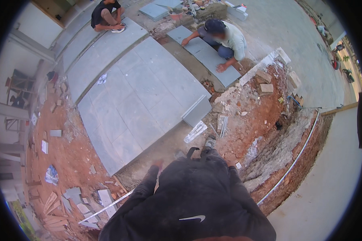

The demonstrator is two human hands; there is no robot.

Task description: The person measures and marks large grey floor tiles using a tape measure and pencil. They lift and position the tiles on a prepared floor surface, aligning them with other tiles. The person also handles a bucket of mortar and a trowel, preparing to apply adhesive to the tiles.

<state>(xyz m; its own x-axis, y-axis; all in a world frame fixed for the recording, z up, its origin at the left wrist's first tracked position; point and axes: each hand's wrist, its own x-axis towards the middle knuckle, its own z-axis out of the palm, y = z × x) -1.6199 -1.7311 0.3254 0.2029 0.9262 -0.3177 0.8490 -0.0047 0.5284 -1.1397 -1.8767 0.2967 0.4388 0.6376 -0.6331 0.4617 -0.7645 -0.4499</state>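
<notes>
My left hand (159, 163) hangs low beside my body at the sleeve's end, near the front edge of the grey tiled platform (136, 100). Small and blurred, its fingers do not show clearly. Of my right hand (231, 161), only a bit shows past the other sleeve, over the rubble side, and its fingers are hidden. Neither hand shows anything held. Ahead of my shoe (209, 141) a short stack of grey tiles (197, 111) lies on the platform's right corner. A white-and-grey package (196, 132) and some narrow tile strips (224, 125) lie just before it.
A co-worker in a light shirt (235, 40) crouches, hands on a row of grey tiles (205, 54). Another person in black (104, 16) squats at the far left. Broken bricks (265, 88) and a trench with a white pipe (290, 166) lie right; tile and wood scraps (54, 205) lie left.
</notes>
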